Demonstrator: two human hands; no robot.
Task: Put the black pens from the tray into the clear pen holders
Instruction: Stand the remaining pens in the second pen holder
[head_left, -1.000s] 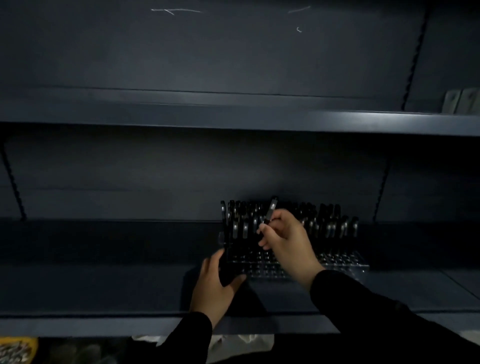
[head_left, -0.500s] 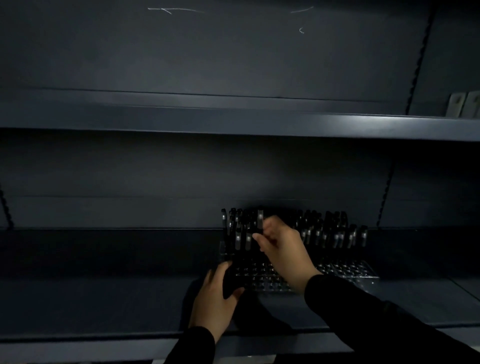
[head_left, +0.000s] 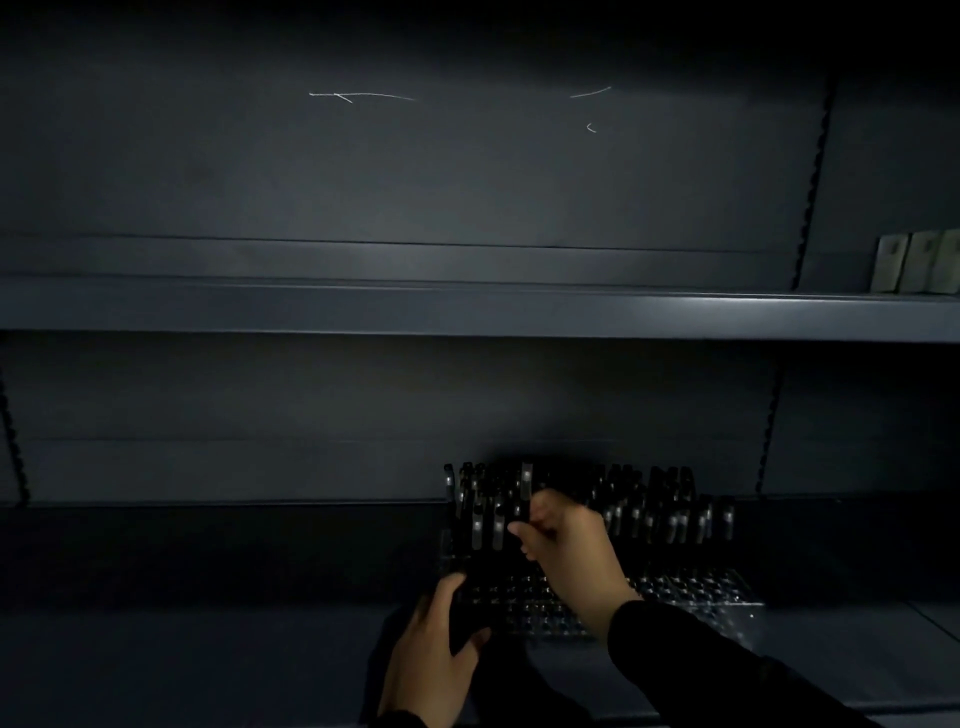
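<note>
Shelving unit (head_left: 467, 171): we are facing a dark grey metal unit in dim light, its back panel bearing a few pale scratches (head_left: 363, 96) high up.
Upper shelf (head_left: 467, 312): it is running across the whole view, and at its far right some pale flat packs (head_left: 917, 262) are standing.
Lower shelf (head_left: 208, 649): this is the surface we are working on, dark and matte.
Clear pen holder (head_left: 691, 592): a wide see-through rack is sitting on the lower shelf against the back panel, its front rows of holes showing open.
Black pens (head_left: 649, 504): they are standing upright in the rack's rear rows, long axes vertical, clipped caps pointing up.
Right hand (head_left: 571, 545): we are pinching one black pen (head_left: 526, 486) with curled fingers; it is standing upright, cap up, among the left-hand rows.
Left hand (head_left: 436, 660): we are curling our fingers around the rack's front left corner, where something dark is sitting in the grip; we cannot tell what it is.
</note>
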